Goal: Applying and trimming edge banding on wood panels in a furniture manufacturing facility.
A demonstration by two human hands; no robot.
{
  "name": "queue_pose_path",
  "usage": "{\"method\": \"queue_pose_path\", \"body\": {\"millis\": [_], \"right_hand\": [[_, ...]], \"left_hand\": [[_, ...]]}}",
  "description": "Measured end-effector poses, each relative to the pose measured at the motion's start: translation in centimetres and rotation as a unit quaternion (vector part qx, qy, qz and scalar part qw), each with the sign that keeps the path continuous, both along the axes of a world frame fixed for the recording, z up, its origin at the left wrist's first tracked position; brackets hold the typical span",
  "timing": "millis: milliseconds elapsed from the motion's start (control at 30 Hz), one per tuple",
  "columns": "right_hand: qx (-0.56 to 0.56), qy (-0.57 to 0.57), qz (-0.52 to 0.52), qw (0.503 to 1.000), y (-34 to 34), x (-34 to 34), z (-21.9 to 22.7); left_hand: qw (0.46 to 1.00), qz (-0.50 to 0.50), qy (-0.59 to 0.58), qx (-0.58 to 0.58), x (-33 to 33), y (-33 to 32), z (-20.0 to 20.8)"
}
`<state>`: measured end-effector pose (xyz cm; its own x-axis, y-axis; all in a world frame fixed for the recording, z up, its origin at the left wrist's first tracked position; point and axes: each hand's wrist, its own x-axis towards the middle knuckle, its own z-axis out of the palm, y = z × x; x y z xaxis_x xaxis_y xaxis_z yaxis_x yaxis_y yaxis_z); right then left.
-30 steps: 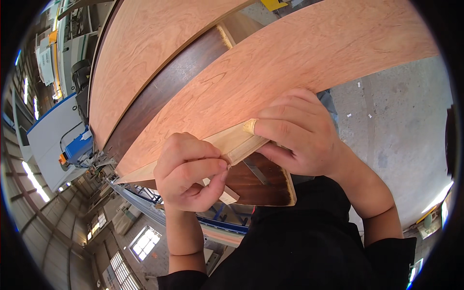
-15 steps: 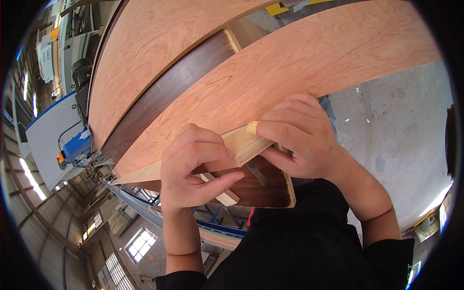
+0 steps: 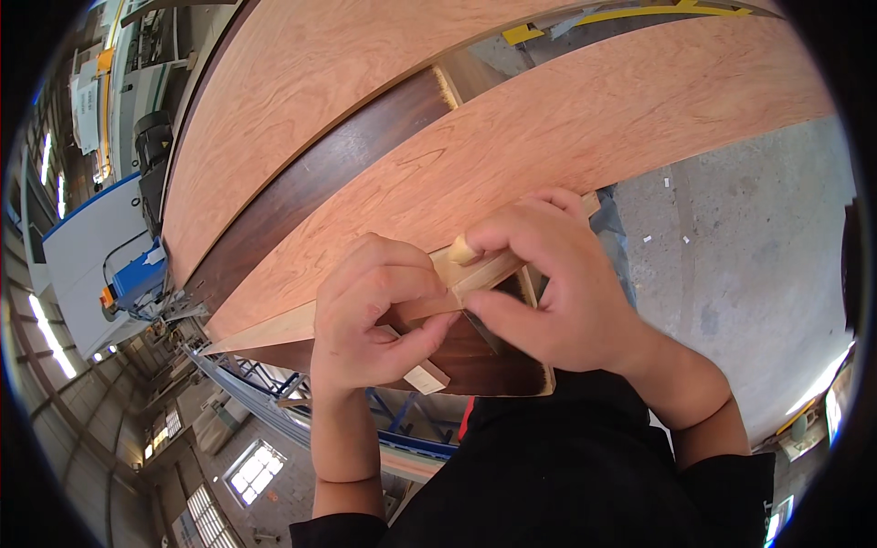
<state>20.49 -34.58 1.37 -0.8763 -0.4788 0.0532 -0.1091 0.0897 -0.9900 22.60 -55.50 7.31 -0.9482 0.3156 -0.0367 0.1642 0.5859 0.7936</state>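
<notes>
A pale wooden strip lies along the near edge of a long reddish plywood panel. My left hand is closed at that edge, its thumb and fingertips together on the strip. Close beside it, my right hand pinches the same strip, thumb underneath and forefinger on top. The right forefinger wears a yellowish fingertip cover. Below my left thumb, the end of a short pale wood block sticks out. A dark brown board sits under the hands, partly covered by them.
Beyond the near panel lies another wide plywood panel, with a dark brown board in the gap between. A blue-and-white machine stands at the left. Grey concrete floor spreads to the right, with small white scraps on it.
My right hand has slid left along the strip, its thumb now near my left fingertips. My left thumb has risen and closed against the fingers.
</notes>
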Motion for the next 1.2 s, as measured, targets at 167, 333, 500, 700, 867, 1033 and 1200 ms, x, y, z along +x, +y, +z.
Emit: {"method": "queue_pose_path", "body": {"millis": [167,333,500,700,867,1033,1200], "right_hand": [[-0.039,-0.009,-0.010,0.999,0.7,-0.3,-0.2],[-0.022,-0.060,0.010,0.998,0.4,-0.6,0.6],[-0.017,-0.112,0.031,0.993,0.5,-0.8,0.7],[-0.012,-0.059,0.023,0.998,0.6,-0.5,0.2],[-0.032,-0.051,0.014,0.998,0.7,-0.2,-0.4],[-0.025,-0.054,0.020,0.998,0.8,-0.4,-0.1],[-0.015,-0.048,0.020,0.999,0.8,-0.4,0.2]], "left_hand": [[1.000,0.018,-0.019,0.001,0.0,0.7,0.6],[1.000,0.010,-0.020,0.004,-0.1,0.4,0.4],[1.000,0.006,-0.020,0.018,-0.2,0.5,0.5],[0.998,0.013,-0.058,0.008,-0.6,0.8,0.6],[0.982,0.027,-0.167,0.087,-1.0,0.1,0.6],[0.982,0.020,-0.166,0.087,-1.0,-0.1,0.4],[0.986,0.024,-0.150,0.070,-0.9,0.2,0.4]]}}
